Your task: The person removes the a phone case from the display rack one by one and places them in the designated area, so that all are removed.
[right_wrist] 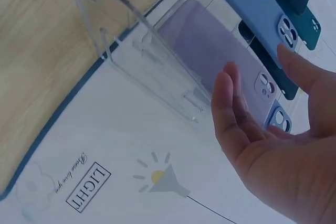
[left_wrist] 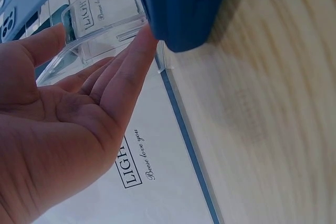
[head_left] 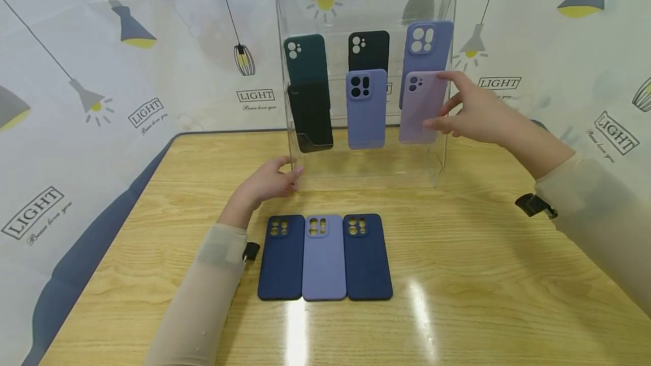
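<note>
A clear acrylic stand (head_left: 366,177) holds several phone cases in two rows. My right hand (head_left: 450,103) reaches to its right side with straight fingers at the edge of a lilac case (head_left: 416,112) in the lower row. In the right wrist view that hand (right_wrist: 273,135) is spread in front of the lilac case (right_wrist: 210,45). My left hand (head_left: 272,182) rests straight fingertips against the stand's lower left corner, as the left wrist view shows: hand (left_wrist: 105,77), stand (left_wrist: 100,19).
Three cases lie side by side on the wooden table (head_left: 483,275) before the stand: dark blue (head_left: 281,258), periwinkle (head_left: 323,258), dark blue (head_left: 367,258). On the stand are dark green (head_left: 306,58), black (head_left: 310,120) and blue-violet (head_left: 366,109) ones. A lamp-print backdrop (head_left: 152,44) stands behind.
</note>
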Tool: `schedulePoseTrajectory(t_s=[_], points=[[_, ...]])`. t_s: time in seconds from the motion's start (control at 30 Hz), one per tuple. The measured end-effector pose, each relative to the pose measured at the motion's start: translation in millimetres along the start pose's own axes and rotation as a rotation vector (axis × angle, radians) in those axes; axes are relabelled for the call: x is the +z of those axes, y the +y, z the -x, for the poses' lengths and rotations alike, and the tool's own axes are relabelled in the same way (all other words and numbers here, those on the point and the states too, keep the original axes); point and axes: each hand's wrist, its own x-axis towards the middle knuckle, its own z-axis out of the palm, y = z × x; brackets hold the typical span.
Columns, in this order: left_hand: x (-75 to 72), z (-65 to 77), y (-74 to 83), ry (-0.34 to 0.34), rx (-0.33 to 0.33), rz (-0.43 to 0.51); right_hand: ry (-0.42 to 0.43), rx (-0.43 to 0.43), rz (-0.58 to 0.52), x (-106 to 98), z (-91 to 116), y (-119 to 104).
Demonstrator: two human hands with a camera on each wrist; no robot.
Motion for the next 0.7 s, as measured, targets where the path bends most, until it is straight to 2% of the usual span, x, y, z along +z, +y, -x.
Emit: schedulePoseTrajectory(t_s=[0.17, 0.37, 0.7], points=[[-0.3, 0.4, -0.2, -0.001, 0.003, 0.009, 0.094, 0.011, 0.072, -5, -8, -1], [0.8, -0.5, -0.9, -0.001, 0.006, 0.004, 0.09, 0.033, 0.136, -4, -12, 0], [-0.3, -0.4, -0.6, -0.005, -0.001, 0.016, 0.154, -0.03, 0.15, 6, -12, -5]])
